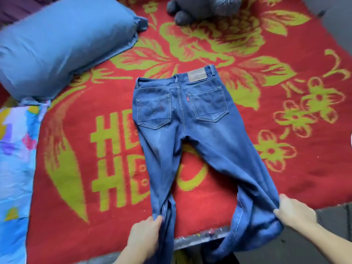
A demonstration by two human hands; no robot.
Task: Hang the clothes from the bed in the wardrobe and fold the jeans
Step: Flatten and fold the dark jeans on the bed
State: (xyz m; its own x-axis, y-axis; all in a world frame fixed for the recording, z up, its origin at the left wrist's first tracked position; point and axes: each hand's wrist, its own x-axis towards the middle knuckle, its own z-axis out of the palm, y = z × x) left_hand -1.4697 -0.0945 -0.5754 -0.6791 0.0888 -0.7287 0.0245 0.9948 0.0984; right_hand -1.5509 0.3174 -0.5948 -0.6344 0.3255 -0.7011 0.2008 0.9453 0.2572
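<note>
The jeans (182,119) lie flat on a red flowered blanket (285,180), seat side up, to the right of the blue pillow (62,50). The waistband is at the end nearer the pillow and both legs run away from it, toward the bed's near edge, where their lower parts hang over.

The left hand (146,233) pinches the outer edge of one leg, its fingers closed on a fold of cloth. The right hand (293,210) grips the outer seam of the other leg, thumb and fingers curled round the fabric.

Denim like this is probably fairly heavy and thick. It should be limp enough to fold, stiff enough to hold a crease, and rough enough not to slip out of a pinch. The hanging legs will likely drag on the cloth, so it makes sense to draw them onto the blanket first.

The side seams and the waistband look like the firmest places to hold. Bringing one leg over the other by its outer seam should keep the layers even. Smoothing with a flat palm would likely take out the bunching near the knees.

A grey plush toy (200,8) sits right of the pillow, beyond the waistband.
</note>
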